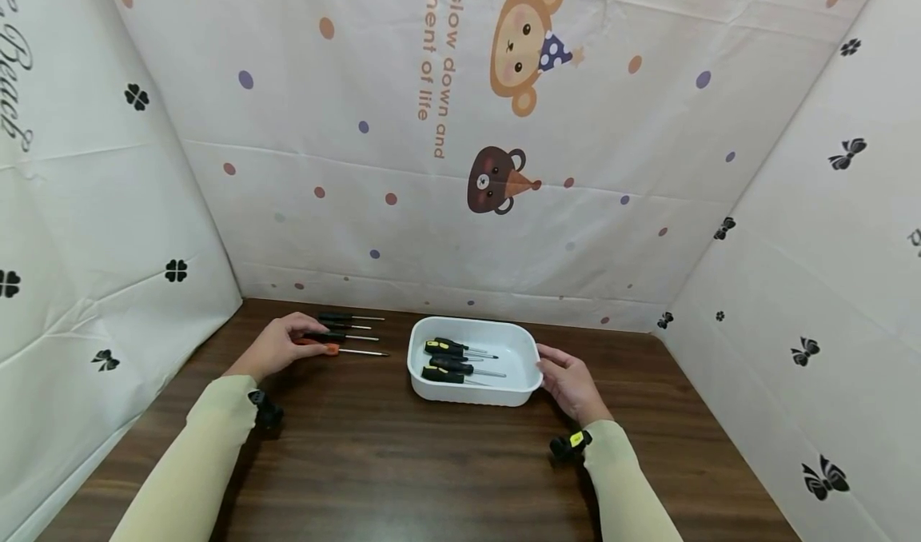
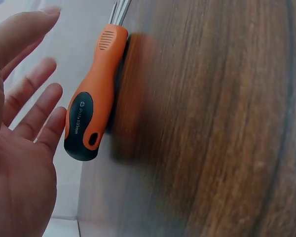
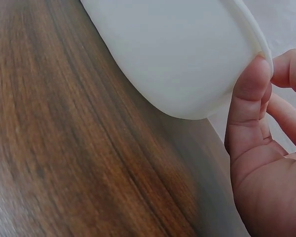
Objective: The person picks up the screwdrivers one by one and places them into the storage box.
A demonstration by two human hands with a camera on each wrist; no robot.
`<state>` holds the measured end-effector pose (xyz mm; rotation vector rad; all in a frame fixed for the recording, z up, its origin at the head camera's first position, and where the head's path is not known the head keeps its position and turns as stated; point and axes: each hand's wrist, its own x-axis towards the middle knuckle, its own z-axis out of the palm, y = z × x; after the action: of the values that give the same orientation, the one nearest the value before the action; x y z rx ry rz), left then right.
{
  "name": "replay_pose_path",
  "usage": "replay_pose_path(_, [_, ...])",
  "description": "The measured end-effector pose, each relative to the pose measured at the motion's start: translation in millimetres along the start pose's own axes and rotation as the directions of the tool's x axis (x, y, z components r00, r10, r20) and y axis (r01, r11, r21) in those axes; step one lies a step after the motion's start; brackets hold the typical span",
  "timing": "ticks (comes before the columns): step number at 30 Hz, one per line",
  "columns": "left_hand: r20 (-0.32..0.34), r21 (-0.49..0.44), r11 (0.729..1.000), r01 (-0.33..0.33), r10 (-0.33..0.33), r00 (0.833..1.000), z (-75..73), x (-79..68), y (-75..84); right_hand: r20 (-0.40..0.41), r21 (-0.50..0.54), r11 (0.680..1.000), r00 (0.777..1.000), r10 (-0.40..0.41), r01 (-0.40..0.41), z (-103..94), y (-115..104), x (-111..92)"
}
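Note:
An orange screwdriver with a black-capped handle (image 2: pixel 102 74) lies on the table at the near end of a row. Behind it, several black-handled screwdrivers (image 1: pixel 334 316) lie with their shafts pointing right. My left hand (image 1: pixel 279 348) is at the handle ends, its fingers spread apart beside the orange handle in the left wrist view. The little fingertip appears close to that handle; whether it touches I cannot tell. At the other side, my right hand (image 1: pixel 572 386) pinches the right rim of a white plastic tray (image 3: pixel 182 64) between thumb and fingers. Inside the tray lie several black-and-yellow screwdrivers (image 1: pixel 452 364).
The brown wooden table (image 1: pixel 403 462) runs up to a white printed cloth (image 1: pixel 403 230) at the back. More white cloth (image 1: pixel 806 286) hangs at the left and right. A small black device (image 1: pixel 266 410) sits on each wrist.

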<state>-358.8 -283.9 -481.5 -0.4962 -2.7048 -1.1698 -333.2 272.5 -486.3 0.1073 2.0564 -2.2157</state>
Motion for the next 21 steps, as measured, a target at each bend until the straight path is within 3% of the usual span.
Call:
replay_pose_path(9, [0.001,0.038,0.999,0.001,-0.001,1.000,-0.8,-0.1,-4.5,-0.015,-0.002,1.000,1.000,0.009,-0.009,-0.7,0.6,-0.7])
replay_pose_path(21, [0.040,0.069,0.994,0.089,-0.092,0.995,-8.0,-2.1,-16.4,-0.012,0.028,1.000,1.000,0.002,-0.001,-0.6,1.6,1.6])
